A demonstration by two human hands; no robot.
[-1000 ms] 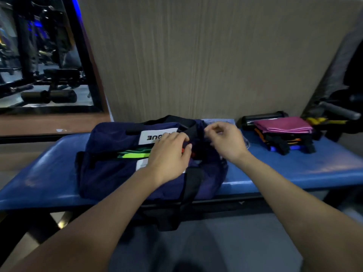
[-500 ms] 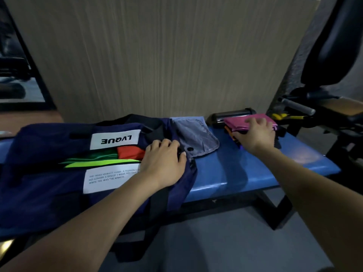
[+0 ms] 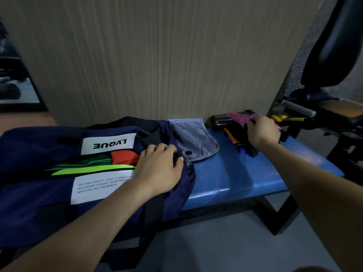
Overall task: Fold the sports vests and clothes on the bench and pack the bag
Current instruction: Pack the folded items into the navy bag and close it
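A navy duffel bag (image 3: 39, 197) lies on the blue bench (image 3: 231, 179), its top opening showing green, neon-yellow and orange folded vests (image 3: 110, 161). My left hand (image 3: 159, 169) rests palm-down on the bag's right end, fingers at the opening's edge. A grey flap pocket (image 3: 196, 142) lies spread beside the bag. At the bench's right end my right hand (image 3: 262, 132) grips a pink folded cloth (image 3: 238, 117), its edge raised above a dark pile of black, orange and blue items (image 3: 238, 144).
A black cylindrical bottle (image 3: 222, 119) lies against the wood-grain wall behind the pile. Black gym equipment with a metal bar (image 3: 298, 108) and a yellow item (image 3: 282, 118) stands right of the bench. Grey floor lies below the bench.
My right hand left the bag, reached right to the pink cloth and has closed on it, raising its edge. The view swung right. My left hand stayed on the bag.
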